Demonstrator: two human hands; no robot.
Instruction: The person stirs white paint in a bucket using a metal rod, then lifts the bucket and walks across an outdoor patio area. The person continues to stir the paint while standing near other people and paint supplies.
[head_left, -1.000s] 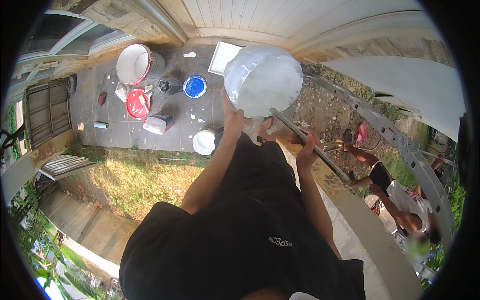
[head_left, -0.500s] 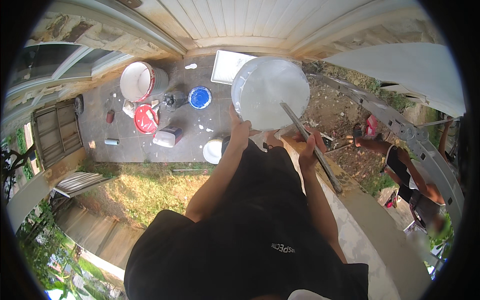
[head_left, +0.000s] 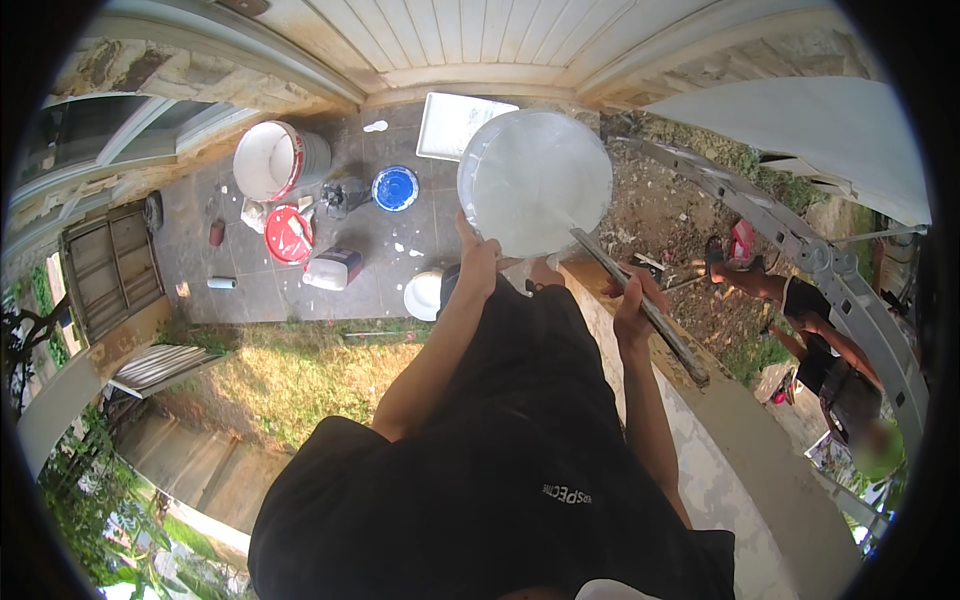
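Note:
A round white bucket (head_left: 467, 180) stands in front of me, its bottom hidden, with whitish liquid (head_left: 535, 175) filling the part I see. My left hand (head_left: 480, 260) has its fingers against the bucket's near left side, gripping it by the rim or wall. A long, paint-smeared stick (head_left: 684, 358) slants across the near right rim. Its far end dips into the liquid and its near end sticks out toward me. Closed around the stick's middle is my right hand (head_left: 635, 308).
Behind the bucket lies a white paint tray (head_left: 440, 125). To the left are a large bucket (head_left: 315, 160), blue lid (head_left: 395, 188), red lid (head_left: 285, 235) with a brush, jug (head_left: 330, 270) and small white tub (head_left: 424, 296). A low wall (head_left: 740, 430), metal ladder (head_left: 800, 240) and another person (head_left: 820, 340) are at right.
My right hand has shifted right and drawn the stick outward, so its dipped end sits closer to the near right rim. My left hand keeps its place on the bucket.

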